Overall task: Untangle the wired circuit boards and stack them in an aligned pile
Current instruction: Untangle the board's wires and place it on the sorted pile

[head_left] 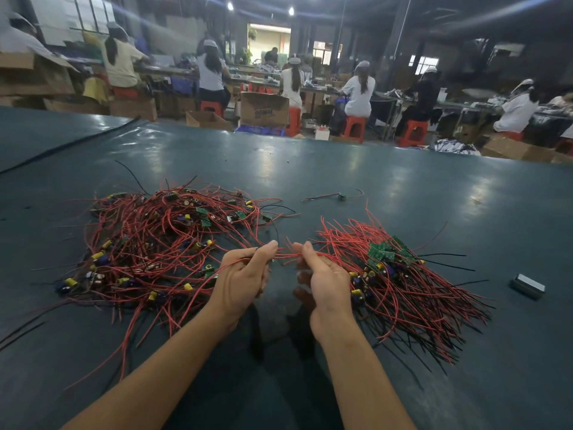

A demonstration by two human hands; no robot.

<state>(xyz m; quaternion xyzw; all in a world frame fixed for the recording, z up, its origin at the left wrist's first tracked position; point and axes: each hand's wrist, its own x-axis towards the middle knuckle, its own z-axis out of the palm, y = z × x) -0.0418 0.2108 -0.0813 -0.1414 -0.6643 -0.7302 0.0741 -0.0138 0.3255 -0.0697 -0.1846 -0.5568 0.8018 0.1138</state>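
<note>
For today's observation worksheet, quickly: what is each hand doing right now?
Left hand: pinches thin red insulated wires.
Right hand: pinches those wires too.

Red wires (161, 243) (some black), green boards (383, 254), yellow-topped capacitors (71, 281), dark teal table (341, 169).

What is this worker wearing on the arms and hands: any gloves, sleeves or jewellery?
Nothing that shows. The left hand and right hand are bare, without gloves or rings. No watch or strap shows, and the left forearm and right forearm are uncovered down to the picture's lower edge, so no sleeve comes into view.
</note>
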